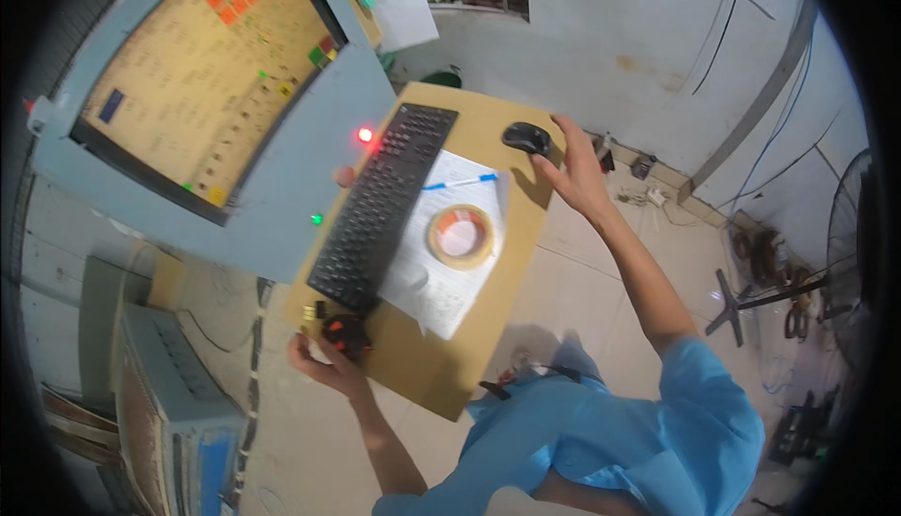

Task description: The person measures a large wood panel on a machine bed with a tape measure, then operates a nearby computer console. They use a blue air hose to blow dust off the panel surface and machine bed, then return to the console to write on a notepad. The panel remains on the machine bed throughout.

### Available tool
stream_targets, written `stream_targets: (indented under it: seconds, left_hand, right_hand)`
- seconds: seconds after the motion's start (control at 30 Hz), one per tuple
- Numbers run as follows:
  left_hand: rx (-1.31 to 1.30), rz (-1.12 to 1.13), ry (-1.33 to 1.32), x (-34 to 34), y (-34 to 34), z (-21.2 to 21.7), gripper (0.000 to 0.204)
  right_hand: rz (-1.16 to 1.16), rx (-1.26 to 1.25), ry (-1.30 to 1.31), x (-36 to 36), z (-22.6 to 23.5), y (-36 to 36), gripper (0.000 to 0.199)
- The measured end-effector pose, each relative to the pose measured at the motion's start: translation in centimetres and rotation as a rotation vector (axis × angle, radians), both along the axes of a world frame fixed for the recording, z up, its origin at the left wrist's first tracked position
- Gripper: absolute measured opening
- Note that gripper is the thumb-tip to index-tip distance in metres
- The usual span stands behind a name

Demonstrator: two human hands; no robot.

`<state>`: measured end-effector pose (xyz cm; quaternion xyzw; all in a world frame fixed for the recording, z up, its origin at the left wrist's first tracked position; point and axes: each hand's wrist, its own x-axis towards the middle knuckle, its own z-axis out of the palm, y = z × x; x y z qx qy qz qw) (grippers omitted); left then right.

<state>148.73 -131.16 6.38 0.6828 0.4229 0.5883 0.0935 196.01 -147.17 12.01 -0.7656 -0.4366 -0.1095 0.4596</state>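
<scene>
A tan board (pixel 502 324) slopes across in front of me, bearing a long black keyboard (pixel 380 206), a black mouse (pixel 526 138) and printed paper (pixel 441 295). On the paper lie a roll of tan tape (pixel 461 236) and a blue-and-white pen (pixel 460 182). My right hand (pixel 579 176) is at the board's right edge, thumb and forefinger apart beside the mouse. My left hand (pixel 328 366) is at the near left corner, fingers apart, close against a black-and-red tape measure (pixel 345 336). A small brass-coloured piece (pixel 309 312) sits above its fingertips; whether they touch is unclear.
Behind the board stands a blue-grey cabinet (pixel 352 84) with a large lit screen (pixel 206 75), a red light (pixel 365 134) and a green light (pixel 316 220). A grey metal box (pixel 178 375) is at left. A fan (pixel 849 263) and cables are at right.
</scene>
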Motion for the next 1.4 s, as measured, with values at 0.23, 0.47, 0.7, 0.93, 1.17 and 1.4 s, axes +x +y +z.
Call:
stream_targets:
  seconds: [0.23,0.47,0.7,0.93,1.17,1.4]
  left_hand:
    - [-0.056,0.247,0.246,4.8,-8.2,5.4,0.037]
    - [-0.259,-0.043,0.43,16.4,-13.3,8.3,0.048]
    - [-0.493,-0.053,0.343,22.6,-13.6,7.7,0.073]
    - [-0.495,0.04,0.35,25.7,-13.1,6.6,0.095]
    - [-0.464,0.042,0.402,25.9,-12.2,5.5,0.101]
    - [-0.498,0.076,0.376,26.3,-12.4,5.7,0.101]
  right_hand:
    - [0.265,-0.104,0.013,5.0,-2.8,2.2,0.082]
    - [0.448,-0.092,0.029,7.0,-3.0,4.0,0.078]
    - [0.688,0.056,-0.044,4.6,-1.0,6.6,0.044]
    - [0.87,-0.255,-0.23,-1.0,-1.2,13.1,0.036]
    - [0.955,-0.284,0.369,2.4,-2.0,9.3,0.029]
    - [0.899,-0.114,-0.035,1.2,-3.0,7.4,0.017]
